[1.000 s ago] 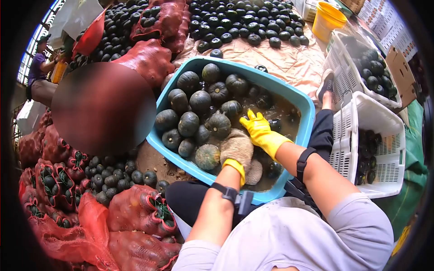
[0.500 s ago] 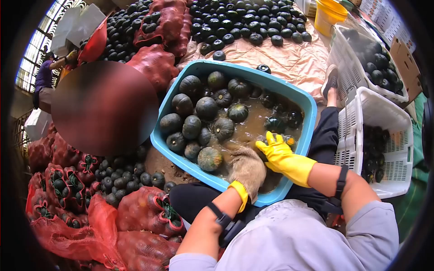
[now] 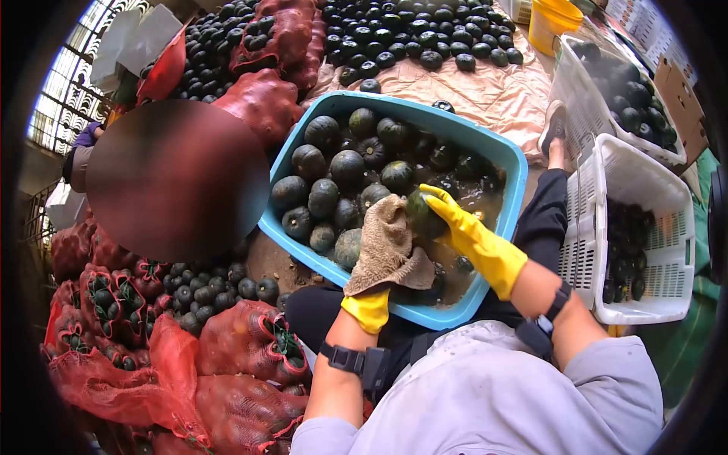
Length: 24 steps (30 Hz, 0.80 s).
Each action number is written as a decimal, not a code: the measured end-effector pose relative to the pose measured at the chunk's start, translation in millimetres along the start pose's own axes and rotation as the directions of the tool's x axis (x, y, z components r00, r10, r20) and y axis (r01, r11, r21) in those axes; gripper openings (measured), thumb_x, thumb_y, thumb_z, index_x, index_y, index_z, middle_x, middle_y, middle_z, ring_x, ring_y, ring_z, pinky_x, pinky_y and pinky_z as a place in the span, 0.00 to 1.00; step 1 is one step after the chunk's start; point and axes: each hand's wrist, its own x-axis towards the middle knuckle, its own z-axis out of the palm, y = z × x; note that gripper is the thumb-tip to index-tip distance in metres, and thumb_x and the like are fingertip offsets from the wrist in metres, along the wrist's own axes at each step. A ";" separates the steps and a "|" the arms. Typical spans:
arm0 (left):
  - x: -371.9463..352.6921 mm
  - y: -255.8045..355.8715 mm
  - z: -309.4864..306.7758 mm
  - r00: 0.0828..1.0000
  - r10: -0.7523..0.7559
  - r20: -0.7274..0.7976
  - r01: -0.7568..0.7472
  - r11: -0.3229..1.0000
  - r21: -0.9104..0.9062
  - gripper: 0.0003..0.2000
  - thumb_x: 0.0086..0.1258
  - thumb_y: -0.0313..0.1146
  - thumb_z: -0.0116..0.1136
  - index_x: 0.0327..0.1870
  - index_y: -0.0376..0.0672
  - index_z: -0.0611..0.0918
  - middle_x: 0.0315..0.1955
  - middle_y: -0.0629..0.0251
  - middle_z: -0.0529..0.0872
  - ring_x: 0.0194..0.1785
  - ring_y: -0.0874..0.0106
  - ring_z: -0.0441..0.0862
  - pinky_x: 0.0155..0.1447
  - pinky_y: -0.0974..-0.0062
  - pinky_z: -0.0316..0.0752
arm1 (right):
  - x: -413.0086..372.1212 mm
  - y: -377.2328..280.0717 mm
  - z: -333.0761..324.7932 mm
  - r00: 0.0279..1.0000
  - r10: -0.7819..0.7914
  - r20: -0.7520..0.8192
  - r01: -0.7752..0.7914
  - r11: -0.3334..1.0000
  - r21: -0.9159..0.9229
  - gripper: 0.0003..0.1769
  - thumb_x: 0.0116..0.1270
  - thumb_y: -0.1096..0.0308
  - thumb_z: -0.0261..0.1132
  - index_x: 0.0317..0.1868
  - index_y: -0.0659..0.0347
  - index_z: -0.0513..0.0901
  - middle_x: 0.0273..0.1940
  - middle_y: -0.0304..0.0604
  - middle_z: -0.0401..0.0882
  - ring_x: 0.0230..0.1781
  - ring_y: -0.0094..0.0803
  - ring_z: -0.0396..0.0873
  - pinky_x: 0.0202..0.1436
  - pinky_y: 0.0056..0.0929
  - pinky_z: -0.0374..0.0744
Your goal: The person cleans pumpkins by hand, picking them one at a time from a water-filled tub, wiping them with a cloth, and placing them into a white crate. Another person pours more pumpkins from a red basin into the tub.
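A blue tub (image 3: 303,265) of murky brown water holds several dark green squashes (image 3: 324,199), some afloat and some partly sunk. My right hand (image 3: 478,239), in a yellow rubber glove, grips one wet green squash (image 3: 425,215) above the water. Over my left hand (image 3: 365,309), also gloved in yellow, hangs a tan cloth (image 3: 385,246). The cloth lies against the left side of that squash, and its loose end droops toward the water. It hides the fingers of my left hand.
White plastic crates (image 3: 644,227) with squashes stand on the right. Red mesh sacks (image 3: 241,341) and loose squashes (image 3: 201,296) lie on the left. More squashes cover a pinkish sheet (image 3: 440,87) behind the tub, near a yellow bucket (image 3: 553,26). A person (image 3: 80,159) is at far left.
Both hands have risen from the water, bringing up the squash and the cloth. The cloth has moved left and upward. The person at far left has shifted, mostly behind the blurred patch.
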 end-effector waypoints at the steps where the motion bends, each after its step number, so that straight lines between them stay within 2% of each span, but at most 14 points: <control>1: -3.3 8.0 -4.9 0.992 0.081 -0.102 -0.073 0.994 0.076 0.19 0.65 0.27 0.72 0.57 0.38 0.82 0.50 0.57 0.86 0.57 0.65 0.86 0.62 0.69 0.82 | -3.4 8.2 12.4 0.988 -0.124 0.089 0.133 0.987 -0.093 0.29 0.74 0.58 0.77 0.72 0.46 0.80 0.69 0.41 0.80 0.68 0.33 0.80 0.71 0.42 0.81; 2: -4.3 5.0 -2.6 0.991 0.021 -0.135 -0.026 0.999 -0.037 0.17 0.67 0.28 0.71 0.56 0.38 0.82 0.48 0.58 0.87 0.56 0.64 0.86 0.62 0.68 0.81 | -11.1 19.5 28.0 0.954 -0.239 0.181 0.269 0.949 -0.167 0.29 0.74 0.60 0.78 0.72 0.46 0.80 0.70 0.41 0.80 0.69 0.34 0.79 0.72 0.43 0.80; 4: -5.1 -1.7 2.1 0.975 -0.100 -0.199 0.044 0.962 -0.269 0.14 0.70 0.29 0.69 0.54 0.39 0.82 0.45 0.59 0.87 0.56 0.64 0.86 0.63 0.65 0.80 | -41.4 29.6 75.2 0.791 -0.538 0.293 0.590 0.541 -0.600 0.30 0.64 0.63 0.83 0.65 0.56 0.84 0.68 0.49 0.82 0.74 0.48 0.77 0.81 0.47 0.70; 6: -7.1 11.8 16.4 0.989 -0.080 -0.127 0.049 0.972 -0.231 0.18 0.72 0.32 0.69 0.59 0.38 0.80 0.49 0.56 0.86 0.60 0.61 0.84 0.67 0.63 0.79 | -5.6 32.9 68.6 0.630 -0.728 0.270 0.616 0.256 -0.745 0.32 0.68 0.62 0.80 0.70 0.56 0.81 0.71 0.53 0.79 0.74 0.46 0.76 0.80 0.46 0.71; 8: -13.9 29.3 22.6 0.995 -0.069 -0.076 0.054 0.982 -0.183 0.22 0.74 0.34 0.68 0.64 0.36 0.77 0.53 0.54 0.86 0.64 0.58 0.81 0.70 0.61 0.77 | 21.4 3.8 70.1 0.765 -0.572 -0.296 0.209 0.655 -0.726 0.34 0.64 0.55 0.80 0.67 0.59 0.84 0.66 0.58 0.82 0.71 0.56 0.78 0.77 0.47 0.74; 10: -12.6 37.5 8.3 0.996 -0.076 -0.039 0.065 0.970 -0.235 0.25 0.76 0.34 0.65 0.70 0.36 0.73 0.56 0.55 0.84 0.66 0.59 0.80 0.72 0.62 0.76 | 8.3 14.7 75.3 0.784 -0.586 -0.204 0.277 0.624 -0.731 0.34 0.64 0.54 0.80 0.67 0.59 0.83 0.67 0.58 0.82 0.72 0.55 0.77 0.79 0.46 0.73; 13: -23.7 26.9 -12.2 0.971 -0.224 0.080 0.160 0.364 -0.918 0.28 0.82 0.29 0.60 0.80 0.40 0.66 0.60 0.61 0.81 0.65 0.69 0.81 0.74 0.66 0.77 | -34.4 34.1 79.3 0.818 -0.529 0.226 0.476 0.402 -0.782 0.38 0.63 0.53 0.82 0.71 0.56 0.81 0.74 0.59 0.75 0.77 0.55 0.72 0.81 0.49 0.70; 14: -20.3 27.3 -13.1 0.972 -0.221 0.077 0.180 0.497 -0.849 0.31 0.79 0.30 0.63 0.80 0.40 0.65 0.62 0.60 0.80 0.65 0.66 0.81 0.74 0.66 0.76 | -29.1 27.7 73.2 0.765 -0.551 0.334 0.563 0.320 -0.762 0.38 0.63 0.53 0.82 0.72 0.55 0.81 0.74 0.59 0.74 0.77 0.56 0.72 0.81 0.50 0.70; 15: -9.2 24.6 -9.6 0.984 -0.174 0.033 0.164 0.827 -0.537 0.34 0.76 0.31 0.67 0.80 0.40 0.65 0.64 0.58 0.80 0.66 0.64 0.80 0.74 0.65 0.75 | -8.6 25.7 67.1 0.764 -0.609 0.213 0.548 0.438 -0.712 0.38 0.64 0.55 0.82 0.71 0.57 0.81 0.73 0.59 0.76 0.76 0.56 0.73 0.81 0.49 0.71; 16: -7.1 28.3 -8.2 0.993 -0.119 -0.008 0.115 0.971 -0.207 0.37 0.73 0.32 0.70 0.81 0.40 0.65 0.66 0.57 0.79 0.67 0.61 0.80 0.75 0.64 0.75 | 11.2 19.9 63.4 0.750 -0.660 -0.036 0.321 0.411 -0.853 0.37 0.64 0.55 0.82 0.70 0.59 0.80 0.70 0.58 0.78 0.75 0.54 0.74 0.80 0.47 0.72; 18: -5.5 55.1 -16.4 0.993 0.119 -0.019 -0.113 0.970 0.213 0.41 0.72 0.37 0.72 0.84 0.42 0.63 0.73 0.52 0.75 0.70 0.53 0.77 0.78 0.61 0.70 | 20.2 19.8 57.4 0.756 -0.641 -0.129 0.303 0.518 -0.800 0.34 0.69 0.58 0.80 0.72 0.58 0.80 0.69 0.52 0.80 0.74 0.46 0.76 0.81 0.44 0.70; 19: -5.3 65.5 -18.6 0.968 0.251 -0.008 -0.227 0.889 0.397 0.43 0.74 0.41 0.70 0.86 0.44 0.60 0.79 0.48 0.72 0.73 0.48 0.74 0.80 0.59 0.66 | 5.9 17.3 60.3 0.783 -0.616 0.088 0.419 0.417 -0.807 0.36 0.69 0.55 0.79 0.73 0.56 0.79 0.69 0.52 0.81 0.74 0.47 0.76 0.81 0.44 0.70; 22: -17.8 54.9 -32.8 0.977 0.203 -0.063 -0.184 0.955 0.234 0.41 0.71 0.39 0.72 0.83 0.44 0.63 0.76 0.49 0.74 0.73 0.50 0.75 0.81 0.59 0.66 | -33.4 -31.2 82.1 0.950 -0.193 0.246 0.313 0.617 -0.722 0.33 0.77 0.54 0.72 0.77 0.55 0.77 0.72 0.56 0.79 0.77 0.49 0.74 0.80 0.46 0.71; 24: -20.3 45.6 -28.8 0.983 0.132 -0.125 -0.119 0.987 0.107 0.40 0.69 0.38 0.73 0.81 0.43 0.66 0.74 0.51 0.76 0.73 0.51 0.76 0.81 0.59 0.67 | 12.1 -14.5 57.8 0.921 -0.303 0.246 0.354 0.380 -0.855 0.32 0.76 0.53 0.71 0.75 0.56 0.79 0.71 0.62 0.80 0.74 0.58 0.76 0.78 0.51 0.73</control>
